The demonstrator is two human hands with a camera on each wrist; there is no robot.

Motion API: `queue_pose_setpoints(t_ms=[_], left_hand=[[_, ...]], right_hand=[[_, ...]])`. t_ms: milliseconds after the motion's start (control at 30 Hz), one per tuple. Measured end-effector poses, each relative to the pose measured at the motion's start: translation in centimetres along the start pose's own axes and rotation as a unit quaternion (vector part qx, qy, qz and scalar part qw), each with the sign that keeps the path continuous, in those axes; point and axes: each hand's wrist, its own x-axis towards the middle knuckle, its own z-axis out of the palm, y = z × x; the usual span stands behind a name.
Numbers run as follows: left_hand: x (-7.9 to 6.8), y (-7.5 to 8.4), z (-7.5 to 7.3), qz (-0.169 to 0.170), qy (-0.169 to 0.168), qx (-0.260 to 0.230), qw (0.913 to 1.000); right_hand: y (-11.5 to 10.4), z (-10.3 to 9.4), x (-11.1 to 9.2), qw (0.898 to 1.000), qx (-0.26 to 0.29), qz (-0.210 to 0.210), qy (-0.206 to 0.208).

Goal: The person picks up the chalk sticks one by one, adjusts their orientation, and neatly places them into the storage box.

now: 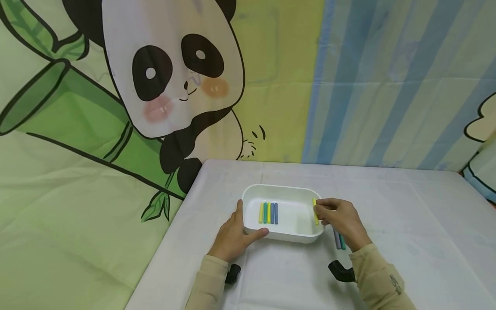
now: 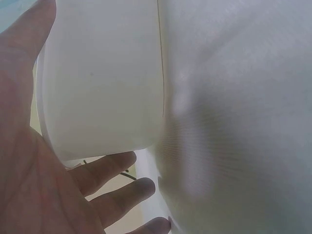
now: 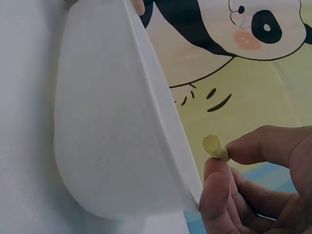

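Note:
My right hand (image 1: pixel 345 218) pinches a yellow chalk stick (image 3: pixel 211 143) between thumb and fingertips. It is above the right end of the white tray (image 1: pixel 286 187); in the right wrist view a finger is by the rim. At the tray's left front corner rests my left hand (image 1: pixel 231 237), fingers spread, thumb along the front and the others by the left end. Inside the tray, several chalk sticks (image 1: pixel 268 213) in yellow, green and blue lie side by side. A greyish-purple chalk stick (image 1: pixel 336 239) and a green chalk stick (image 1: pixel 342 242) lie on the table, partly behind my right hand.
White cloth covers the table (image 1: pixel 418 215). A curved black piece (image 1: pixel 341 272) shows beside the right sleeve, and another black piece (image 1: pixel 233 274) is by the left sleeve. Behind the table hangs a printed panda backdrop (image 1: pixel 271 86).

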Motion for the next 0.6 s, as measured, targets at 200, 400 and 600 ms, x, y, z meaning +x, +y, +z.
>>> queue_pose_setpoints(t_ms=[200, 400, 600], left_hand=[[0.0, -0.1, 0.0, 0.000, 0.000, 0.004, 1.0000], [0.0, 0.0, 0.0, 0.001, -0.003, 0.000, 1.0000], [0.1, 0.0, 0.0, 0.001, -0.002, 0.001, 1.0000]], right_hand=[[-0.9, 0.7, 0.2, 1.000, -0.011, 0.000, 0.004], [-1.3, 1.4, 0.4, 0.999, -0.030, -0.006, 0.018], [-1.4, 1.9, 0.9, 1.000, -0.016, -0.016, 0.019]])
